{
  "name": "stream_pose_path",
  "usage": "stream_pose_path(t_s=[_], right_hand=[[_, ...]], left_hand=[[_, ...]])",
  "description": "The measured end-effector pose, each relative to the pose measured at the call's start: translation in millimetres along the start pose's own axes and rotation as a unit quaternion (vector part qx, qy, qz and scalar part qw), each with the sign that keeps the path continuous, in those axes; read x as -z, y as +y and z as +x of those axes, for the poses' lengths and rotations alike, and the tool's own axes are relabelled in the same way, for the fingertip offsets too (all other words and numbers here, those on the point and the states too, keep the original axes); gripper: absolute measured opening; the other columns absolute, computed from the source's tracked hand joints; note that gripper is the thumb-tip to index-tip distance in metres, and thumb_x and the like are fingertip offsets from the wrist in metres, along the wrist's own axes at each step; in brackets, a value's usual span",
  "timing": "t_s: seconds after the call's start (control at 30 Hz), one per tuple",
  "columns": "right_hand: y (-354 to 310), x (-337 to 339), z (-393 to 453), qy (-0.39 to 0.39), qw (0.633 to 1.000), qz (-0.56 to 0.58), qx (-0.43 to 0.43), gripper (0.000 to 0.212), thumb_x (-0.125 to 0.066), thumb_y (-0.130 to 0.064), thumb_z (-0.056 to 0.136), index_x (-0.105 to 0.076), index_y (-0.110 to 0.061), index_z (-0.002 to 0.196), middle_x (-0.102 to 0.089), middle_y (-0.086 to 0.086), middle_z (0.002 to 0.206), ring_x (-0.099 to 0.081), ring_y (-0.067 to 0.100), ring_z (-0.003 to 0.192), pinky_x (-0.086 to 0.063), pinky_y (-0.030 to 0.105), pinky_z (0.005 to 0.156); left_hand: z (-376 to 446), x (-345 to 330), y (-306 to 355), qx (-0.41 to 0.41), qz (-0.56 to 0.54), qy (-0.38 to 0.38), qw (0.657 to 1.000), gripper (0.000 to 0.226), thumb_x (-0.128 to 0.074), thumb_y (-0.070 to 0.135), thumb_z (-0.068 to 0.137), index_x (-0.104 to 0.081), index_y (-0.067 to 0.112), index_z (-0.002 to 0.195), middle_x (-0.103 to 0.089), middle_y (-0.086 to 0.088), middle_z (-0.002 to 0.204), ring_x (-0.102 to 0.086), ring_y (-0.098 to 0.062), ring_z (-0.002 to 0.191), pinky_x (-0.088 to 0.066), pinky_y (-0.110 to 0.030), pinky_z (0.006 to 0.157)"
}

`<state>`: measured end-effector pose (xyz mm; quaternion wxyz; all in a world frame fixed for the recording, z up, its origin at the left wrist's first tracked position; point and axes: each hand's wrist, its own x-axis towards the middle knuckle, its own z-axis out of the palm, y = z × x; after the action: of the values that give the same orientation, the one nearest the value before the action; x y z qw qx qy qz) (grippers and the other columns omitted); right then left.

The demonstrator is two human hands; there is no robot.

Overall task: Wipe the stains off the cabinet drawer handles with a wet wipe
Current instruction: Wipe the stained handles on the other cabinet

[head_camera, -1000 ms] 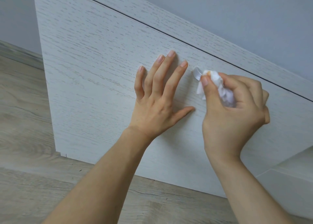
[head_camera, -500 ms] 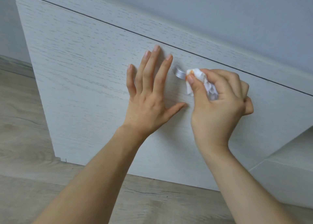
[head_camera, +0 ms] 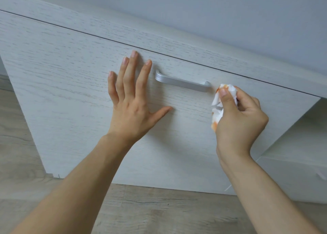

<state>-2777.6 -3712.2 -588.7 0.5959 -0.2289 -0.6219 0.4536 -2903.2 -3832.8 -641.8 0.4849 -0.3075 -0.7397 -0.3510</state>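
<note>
The drawer handle (head_camera: 182,82), a brushed silver bar, is mounted near the top edge of the pale wood-grain drawer front (head_camera: 70,92), and no stain can be made out on it from here. It's flanked by both hands. The left hand (head_camera: 131,99) is laid flat on the panel just left of the bar, fingers straight and spread, nothing held, so the drawer looks to be braced shut. The wet wipe (head_camera: 218,106) is bunched up and pinched between thumb and curled fingers of the right hand (head_camera: 240,120), just off the handle's right end, not quite touching as far as can be told. Orange smears are seen on the wipe, so a fair bit of grime has probably been lifted already. A cleaner fold of the wipe would likely be needed for another pass, and the underside and the end posts probably need checking too, since those are hidden from this angle.
</note>
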Motion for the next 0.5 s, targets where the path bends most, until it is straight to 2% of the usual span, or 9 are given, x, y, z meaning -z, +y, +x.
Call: stream_pose_path(t_s=[0.07, 0.13, 0.23, 0.27, 0.33, 0.4, 0.43, 0.5], right_hand=[[-2.0, -4.4, 0.2, 0.002, 0.999, 0.034, -0.024, 0.014, -0.074, -0.027, 0.079, -0.076, -0.016, 0.088, -0.059, -0.026, 0.074, -0.067, 0.027, 0.081, -0.053, 0.056, 0.075], [-4.8, -12.5, -2.3, -0.005, 0.998, 0.056, -0.039, 0.012, -0.074, -0.025, 0.079, -0.076, -0.017, 0.087, -0.062, -0.021, 0.076, -0.067, 0.033, 0.083, -0.053, 0.058, 0.075], [-9.3, -20.6, -13.1, -0.021, 0.995, 0.077, -0.061, 0.012, -0.069, -0.024, 0.085, -0.076, -0.014, 0.089, -0.068, 0.006, 0.089, -0.067, 0.036, 0.081, -0.054, 0.056, 0.073], [-9.8, -20.3, -16.4, -0.029, 0.994, 0.08, -0.062, 0.013, -0.067, -0.024, 0.087, -0.076, -0.016, 0.089, -0.067, 0.011, 0.089, -0.066, 0.034, 0.075, -0.055, 0.054, 0.069], [-13.0, -18.2, -20.5, -0.041, 0.993, 0.09, -0.064, 0.012, -0.064, -0.023, 0.089, -0.075, -0.021, 0.085, -0.064, 0.004, 0.079, -0.064, 0.028, 0.061, -0.056, 0.041, 0.057], [-17.4, -20.8, -19.4, -0.042, 0.986, 0.126, -0.103, 0.016, -0.063, -0.019, 0.091, -0.074, -0.02, 0.08, -0.056, 0.0, 0.064, -0.051, 0.022, 0.049, -0.043, 0.027, 0.044], [-19.4, -23.3, -17.8, -0.038, 0.978, 0.156, -0.133, 0.017, -0.062, -0.017, 0.091, -0.073, -0.016, 0.078, -0.051, 0.001, 0.059, -0.043, 0.021, 0.048, -0.036, 0.026, 0.043], [-20.2, -26.1, -15.2, -0.026, 0.968, 0.188, -0.167, 0.016, -0.062, -0.016, 0.091, -0.072, -0.011, 0.081, -0.049, 0.003, 0.058, -0.04, 0.019, 0.051, -0.032, 0.026, 0.043]], left_hand=[[0.2, -0.7, 1.0, 0.003, -0.003, 0.0, 1.0, 0.096, -0.06, 0.067, 0.078, -0.018, 0.012, 0.146, -0.018, -0.023, 0.151, -0.004, -0.03, 0.142, 0.003, -0.044, 0.115], [-0.1, -1.5, 1.1, 0.005, -0.003, 0.0, 1.0, 0.097, -0.06, 0.067, 0.078, -0.018, 0.012, 0.146, -0.018, -0.023, 0.151, -0.005, -0.031, 0.142, 0.004, -0.044, 0.115], [-0.5, -1.7, 0.1, 0.003, -0.003, -0.001, 1.0, 0.097, -0.059, 0.068, 0.078, -0.018, 0.013, 0.146, -0.018, -0.023, 0.151, -0.006, -0.031, 0.142, 0.004, -0.043, 0.115], [-0.5, -1.8, -0.3, 0.002, -0.004, -0.001, 1.0, 0.097, -0.059, 0.068, 0.078, -0.017, 0.013, 0.146, -0.018, -0.022, 0.152, -0.007, -0.031, 0.142, 0.004, -0.043, 0.115], [-0.7, -2.4, -1.6, 0.0, -0.003, -0.003, 1.0, 0.097, -0.058, 0.069, 0.079, -0.016, 0.013, 0.146, -0.018, -0.022, 0.152, -0.007, -0.032, 0.142, 0.004, -0.043, 0.115], [-1.1, -4.2, -2.6, 0.001, 0.002, -0.002, 1.0, 0.098, -0.058, 0.07, 0.079, -0.016, 0.013, 0.146, -0.017, -0.021, 0.152, -0.007, -0.032, 0.142, 0.004, -0.045, 0.115], [-1.2, -5.2, -2.6, 0.002, 0.005, 0.0, 1.0, 0.099, -0.058, 0.07, 0.078, -0.015, 0.012, 0.146, -0.017, -0.022, 0.152, -0.006, -0.032, 0.142, 0.004, -0.046, 0.115], [-1.0, -7.3, -1.9, 0.002, 0.003, 0.003, 1.0, 0.099, -0.058, 0.07, 0.078, -0.015, 0.011, 0.146, -0.017, -0.023, 0.152, -0.005, -0.033, 0.142, 0.005, -0.046, 0.115]])
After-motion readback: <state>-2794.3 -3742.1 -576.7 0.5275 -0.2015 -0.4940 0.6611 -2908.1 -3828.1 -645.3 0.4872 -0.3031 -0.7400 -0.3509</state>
